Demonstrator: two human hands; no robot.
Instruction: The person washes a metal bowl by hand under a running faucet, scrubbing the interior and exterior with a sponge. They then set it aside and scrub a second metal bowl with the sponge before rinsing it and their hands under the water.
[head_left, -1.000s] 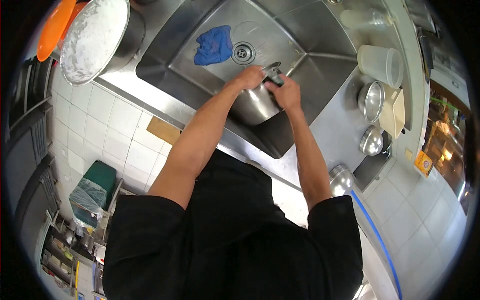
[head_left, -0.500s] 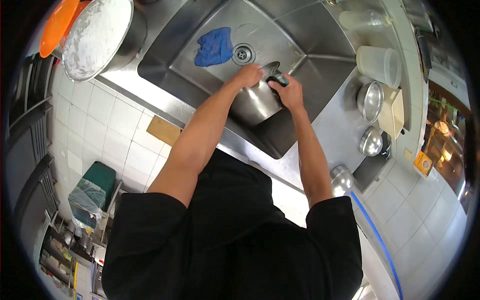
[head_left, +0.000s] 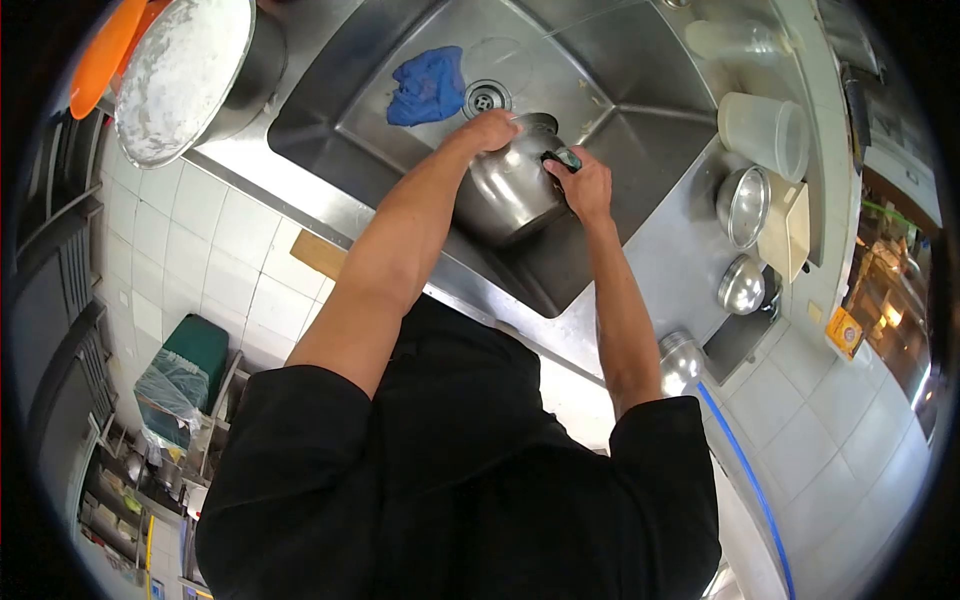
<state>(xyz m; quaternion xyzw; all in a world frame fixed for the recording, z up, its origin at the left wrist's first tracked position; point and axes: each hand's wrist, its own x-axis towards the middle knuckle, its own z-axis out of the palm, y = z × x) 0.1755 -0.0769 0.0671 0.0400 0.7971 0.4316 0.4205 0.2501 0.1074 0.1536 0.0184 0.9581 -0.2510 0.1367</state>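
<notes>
A deep stainless steel pot [head_left: 510, 190] lies tilted in the sink [head_left: 640, 170], its mouth turned toward the drain. My left hand [head_left: 490, 131] is closed on the pot's rim, with the fingertips partly hidden. Against the pot's outer side, my right hand [head_left: 585, 183] grips a small dark pad [head_left: 563, 160] with a greenish part; its exact kind is hard to make out. A crumpled blue cloth [head_left: 427, 87] rests on the sink floor to the left of the drain [head_left: 487, 97].
A large pot [head_left: 185, 75] with a whitish, smeared surface stands at the upper left beside orange basins [head_left: 105, 60]. On the right counter are a clear plastic tub [head_left: 763, 135], metal bowls [head_left: 742, 206] and a beige tray [head_left: 785, 230]. A blue hose [head_left: 745, 470] runs down at right.
The pot has rolled slightly between my hands, and its mouth now faces further away. My right hand has shifted a little down and right along its side.
</notes>
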